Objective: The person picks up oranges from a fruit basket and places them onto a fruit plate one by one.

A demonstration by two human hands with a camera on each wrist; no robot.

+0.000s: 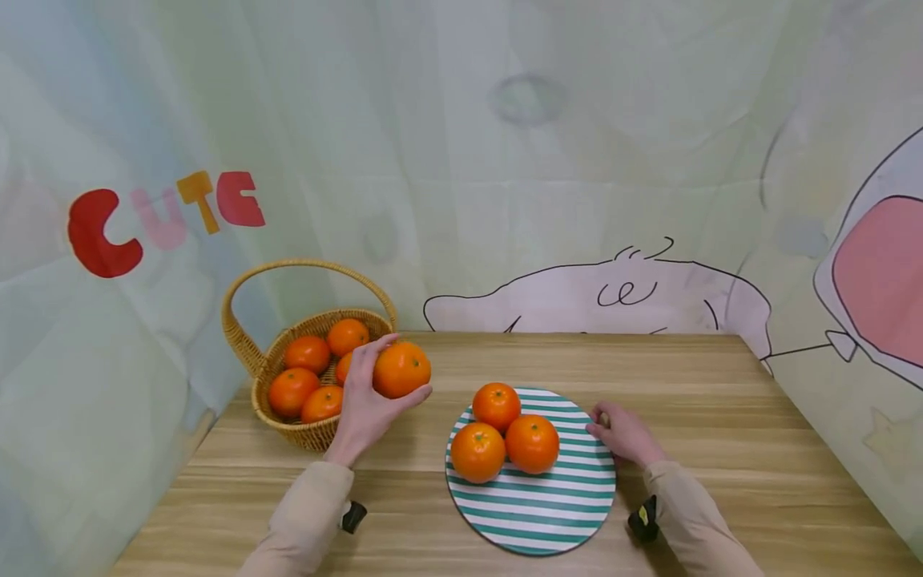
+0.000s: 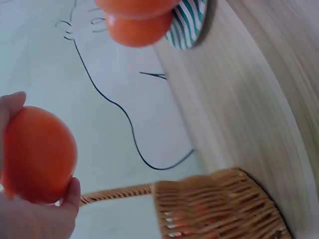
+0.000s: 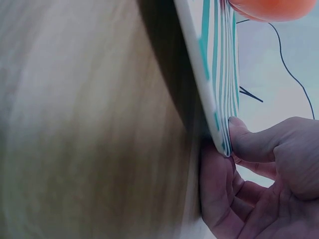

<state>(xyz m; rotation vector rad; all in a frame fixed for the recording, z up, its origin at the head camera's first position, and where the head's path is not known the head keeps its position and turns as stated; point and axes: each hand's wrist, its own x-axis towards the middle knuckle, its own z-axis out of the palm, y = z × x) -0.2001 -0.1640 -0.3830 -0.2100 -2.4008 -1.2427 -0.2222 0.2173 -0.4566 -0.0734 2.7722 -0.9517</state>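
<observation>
My left hand (image 1: 366, 405) grips an orange (image 1: 404, 369) between thumb and fingers, raised beside the right rim of the wicker basket (image 1: 303, 437). The left wrist view shows the same orange (image 2: 41, 154) with fingertips above and thumb below. At the right edge of a round plate (image 1: 537, 513) with green and white stripes, my right hand (image 1: 626, 433) pinches the rim. In the right wrist view the thumb (image 3: 254, 144) lies on top of the plate (image 3: 219, 64) and curled fingers are under it. Three oranges (image 1: 533, 444) sit together on the plate's upper left part.
Several oranges (image 1: 307, 353) lie in the basket, whose tall handle (image 1: 310, 263) arches over it. Both stand on a wooden table (image 1: 692, 377). A printed curtain (image 1: 461, 200) hangs behind and along the sides of the table.
</observation>
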